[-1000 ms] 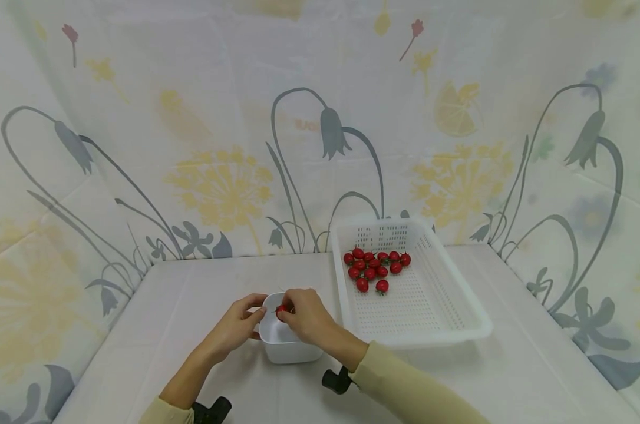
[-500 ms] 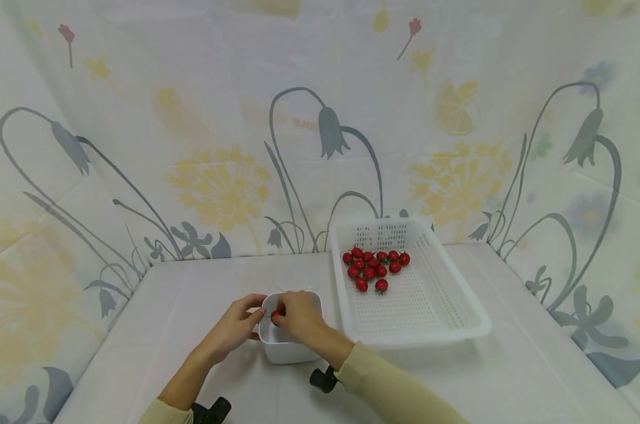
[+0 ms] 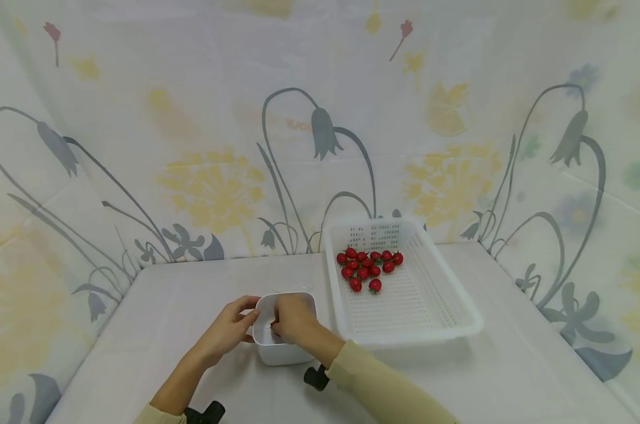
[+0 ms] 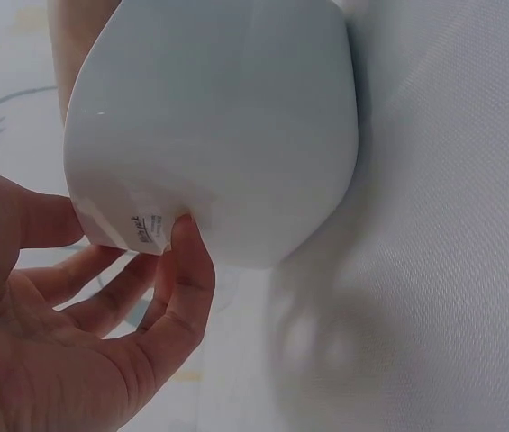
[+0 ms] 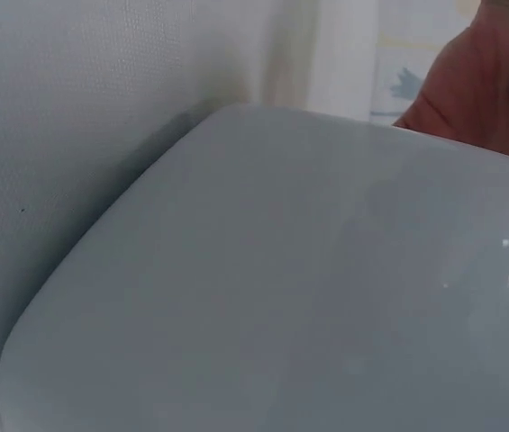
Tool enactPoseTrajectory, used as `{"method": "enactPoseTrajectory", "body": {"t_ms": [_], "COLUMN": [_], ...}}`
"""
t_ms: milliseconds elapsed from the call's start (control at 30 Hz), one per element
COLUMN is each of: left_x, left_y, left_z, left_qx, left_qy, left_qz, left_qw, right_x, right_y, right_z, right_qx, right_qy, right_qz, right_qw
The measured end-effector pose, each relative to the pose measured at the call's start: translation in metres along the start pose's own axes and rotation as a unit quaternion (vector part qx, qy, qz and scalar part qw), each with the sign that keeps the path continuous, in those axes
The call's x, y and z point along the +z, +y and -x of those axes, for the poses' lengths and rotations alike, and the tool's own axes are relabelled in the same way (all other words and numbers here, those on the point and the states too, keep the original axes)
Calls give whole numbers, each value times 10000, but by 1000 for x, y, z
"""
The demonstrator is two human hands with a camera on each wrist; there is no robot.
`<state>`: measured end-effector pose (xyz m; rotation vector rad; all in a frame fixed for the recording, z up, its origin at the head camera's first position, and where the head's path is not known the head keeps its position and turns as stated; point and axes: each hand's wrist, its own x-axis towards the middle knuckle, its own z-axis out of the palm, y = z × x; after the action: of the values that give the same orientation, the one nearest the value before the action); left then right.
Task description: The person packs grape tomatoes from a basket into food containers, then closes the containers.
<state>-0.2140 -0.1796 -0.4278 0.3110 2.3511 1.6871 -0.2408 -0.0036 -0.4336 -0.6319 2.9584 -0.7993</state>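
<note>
A small white square container (image 3: 285, 354) stands on the table, its outer wall (image 4: 227, 117) filling much of the left wrist view. My left hand (image 3: 223, 331) grips its left side, thumb at the rim and fingers (image 4: 191, 288) against the wall beside a small printed label. My right hand (image 3: 296, 321) reaches down inside the container, fingertips pinching a red cherry tomato (image 3: 274, 328) that is mostly hidden by the hand. In the right wrist view the container wall (image 5: 236, 270) hides the fingers, and only part of a hand (image 5: 475, 94) shows above the rim.
Right of the container stands a large white perforated basket (image 3: 460, 294); several red cherry tomatoes (image 3: 363, 273) lie in its back left part. A clear, faint-edged item (image 3: 293, 288) lies behind the container. A flower-patterned sheet (image 3: 219, 194) hangs behind the table.
My right hand has lowered the tomato deeper into the container, moving slightly toward its left front. My left hand keeps its grip. The whole head view has shifted slightly.
</note>
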Motion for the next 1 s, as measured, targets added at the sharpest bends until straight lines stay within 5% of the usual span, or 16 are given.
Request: {"method": "enactPoseTrajectory", "body": {"t_ms": [733,1000], "left_x": [1,1], "left_y": [-1,-1], "left_z": [1,1], "left_qx": [-70,-17], "left_qy": [95,42], "left_qz": [-38,0], "left_qw": [9999,10000], "right_x": [-1,-3], "right_y": [-1,-1], "right_z": [-3,0], "right_qx": [378,169], "right_qy": [-281,-97], "right_qz": [-356,-652], "right_qw": [9983,9977]}}
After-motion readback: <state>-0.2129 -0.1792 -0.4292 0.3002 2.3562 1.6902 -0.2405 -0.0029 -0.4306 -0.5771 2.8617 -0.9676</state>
